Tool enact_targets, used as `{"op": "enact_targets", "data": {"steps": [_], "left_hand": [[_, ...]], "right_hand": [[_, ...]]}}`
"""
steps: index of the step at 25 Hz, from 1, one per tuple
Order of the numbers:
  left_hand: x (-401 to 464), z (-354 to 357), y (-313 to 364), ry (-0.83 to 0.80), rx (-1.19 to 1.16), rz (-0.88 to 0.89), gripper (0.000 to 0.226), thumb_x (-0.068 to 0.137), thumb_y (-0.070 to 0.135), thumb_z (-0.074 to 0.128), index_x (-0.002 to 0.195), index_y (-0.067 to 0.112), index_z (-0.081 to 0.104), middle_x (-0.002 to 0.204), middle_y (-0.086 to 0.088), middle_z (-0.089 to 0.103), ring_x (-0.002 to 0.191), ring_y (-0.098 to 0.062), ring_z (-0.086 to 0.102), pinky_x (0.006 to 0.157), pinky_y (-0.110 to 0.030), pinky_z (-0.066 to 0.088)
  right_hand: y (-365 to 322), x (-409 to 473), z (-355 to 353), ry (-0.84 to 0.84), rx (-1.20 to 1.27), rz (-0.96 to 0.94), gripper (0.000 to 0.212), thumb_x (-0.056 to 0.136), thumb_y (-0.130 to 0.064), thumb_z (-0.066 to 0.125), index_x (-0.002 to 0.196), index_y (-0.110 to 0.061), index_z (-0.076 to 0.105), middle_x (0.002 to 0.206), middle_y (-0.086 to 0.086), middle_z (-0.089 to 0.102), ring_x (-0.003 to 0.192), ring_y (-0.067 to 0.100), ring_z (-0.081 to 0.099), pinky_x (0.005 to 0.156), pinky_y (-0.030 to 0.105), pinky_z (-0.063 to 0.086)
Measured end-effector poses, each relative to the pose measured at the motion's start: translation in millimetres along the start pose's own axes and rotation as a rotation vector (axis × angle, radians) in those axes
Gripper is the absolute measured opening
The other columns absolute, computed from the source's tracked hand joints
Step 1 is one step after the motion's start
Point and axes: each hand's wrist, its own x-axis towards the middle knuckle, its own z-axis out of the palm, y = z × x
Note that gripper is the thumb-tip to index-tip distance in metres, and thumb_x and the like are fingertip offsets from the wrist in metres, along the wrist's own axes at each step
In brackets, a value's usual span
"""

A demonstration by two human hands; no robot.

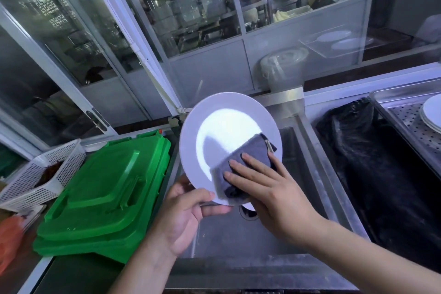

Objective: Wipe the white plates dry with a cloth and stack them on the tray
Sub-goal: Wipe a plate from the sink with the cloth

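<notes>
From the head camera, you hold a round white ceramic plate (pixel 229 136) above the steel sink basin (pixel 293 198), tilted up so its eating face turns toward you and its far rim rises toward the glass-fronted cabinet (pixel 191 19) of metal pots. Being round, the plate has no long axis to speak of. Your left hand (pixel 183 217) pinches the plate's near rim, thumb on the face and fingers beneath. Your right hand (pixel 269 193) presses a folded grey cloth (pixel 241 167) flat against the lower right of the plate's face, fingers straight and spread over the fabric, its folded length running diagonally up toward the right rim.

At the far right edge, a short stack of white plates (pixel 432 114) sits on a perforated steel tray (pixel 410 122), well apart from the plate in your hands. By that showing, some plates are likely dried and stacked already, while this one is mid-wipe; whether its back needs drying cannot be told. It remains to be carried to the tray, and no further wet plates are in view.

A green plastic bin lid (pixel 102 198) lies on the desk to your left, beside a white perforated basket (pixel 43 174). A black plastic bag (pixel 372 162) lines the basin between sink and tray.
</notes>
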Motion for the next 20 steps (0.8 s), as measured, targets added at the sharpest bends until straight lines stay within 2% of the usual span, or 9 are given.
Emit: {"op": "enact_targets", "data": {"steps": [5,7,8,9,10,11,14,17,20], "left_hand": [[7.5,-14.5,-3.4,0.056,-0.055,-0.054,0.040,0.067,-0.006,0.066,0.101,0.012,0.079,0.112,-0.020,0.075,0.092,-0.038,0.075,0.066,-0.046,0.064],[8.6,-19.2,-6.1,0.057,-0.091,-0.101,0.041,0.068,-0.004,0.066,0.103,0.013,0.079,0.116,-0.017,0.074,0.096,-0.034,0.075,0.065,-0.045,0.063],[8.7,-20.6,-6.6,0.057,-0.101,-0.115,0.041,0.069,-0.003,0.066,0.104,0.013,0.079,0.116,-0.017,0.074,0.097,-0.033,0.075,0.065,-0.045,0.063],[8.3,-20.8,-6.7,0.059,-0.104,-0.124,0.041,0.069,-0.003,0.066,0.105,0.011,0.079,0.117,-0.017,0.073,0.098,-0.033,0.074,0.065,-0.045,0.063],[7.6,-20.0,-7.1,0.060,-0.098,-0.132,0.040,0.069,-0.003,0.067,0.106,0.009,0.078,0.116,-0.019,0.073,0.098,-0.034,0.074,0.065,-0.045,0.063],[7.0,-18.3,-7.9,0.059,-0.089,-0.141,0.040,0.069,-0.003,0.067,0.107,0.006,0.076,0.115,-0.021,0.072,0.097,-0.036,0.074,0.064,-0.044,0.063],[3.9,-4.6,-11.1,0.045,-0.052,-0.166,0.038,0.068,-0.004,0.064,0.102,0.005,0.077,0.107,-0.023,0.072,0.086,-0.038,0.074,0.060,-0.044,0.063],[-6.1,11.5,-8.7,0.007,-0.026,-0.131,0.043,0.064,-0.004,0.064,0.099,0.013,0.082,0.106,-0.020,0.075,0.085,-0.034,0.075,0.062,-0.045,0.063],[-22.4,12.1,-1.5,-0.057,-0.083,-0.088,0.053,0.058,0.002,0.072,0.106,0.021,0.082,0.113,-0.015,0.077,0.093,-0.024,0.077,0.066,-0.037,0.063]], "right_hand": [[21.0,-36.9,-25.5,-0.312,0.445,0.258,0.031,0.103,-0.033,0.049,0.128,-0.035,0.066,0.124,-0.023,0.068,0.120,0.002,0.061,0.101,0.024,0.046],[39.4,-37.9,-44.5,-0.377,0.757,0.503,0.025,0.105,-0.032,0.049,0.120,-0.028,0.069,0.111,-0.003,0.075,0.109,0.013,0.068,0.097,0.034,0.050],[49.7,-38.7,-51.5,-0.362,0.846,0.624,0.022,0.105,-0.024,0.052,0.115,-0.022,0.072,0.113,0.014,0.073,0.113,0.027,0.067,0.106,0.066,0.031],[57.2,-38.3,-58.1,-0.300,0.885,0.706,0.020,0.103,-0.016,0.055,0.110,-0.021,0.074,0.112,0.023,0.072,0.102,0.025,0.064,0.085,0.036,0.024],[60.9,-37.0,-63.4,-0.203,0.863,0.747,0.024,0.101,-0.012,0.057,0.106,-0.027,0.075,0.106,0.017,0.074,0.094,0.022,0.058,0.086,0.041,0.038],[58.8,-30.2,-67.7,-0.051,0.808,0.752,0.031,0.100,-0.011,0.058,0.105,-0.036,0.076,0.096,0.006,0.072,0.089,0.017,0.047,0.082,0.037,0.030],[29.9,-0.4,-74.0,0.288,0.577,0.428,0.050,0.100,-0.001,0.055,0.116,-0.046,0.070,0.117,-0.015,0.069,0.108,0.003,0.059,0.092,0.026,0.046],[-10.8,23.8,-51.8,-0.241,0.162,-0.005,0.058,0.102,-0.018,0.049,0.152,-0.041,0.028,0.165,-0.018,0.006,0.153,0.003,-0.006,0.125,0.035,0.009],[-35.1,10.7,-32.3,-0.317,-0.021,-0.187,0.061,0.107,-0.045,0.027,0.161,-0.027,0.006,0.169,-0.009,-0.002,0.154,0.011,-0.015,0.125,0.045,-0.004]]}}
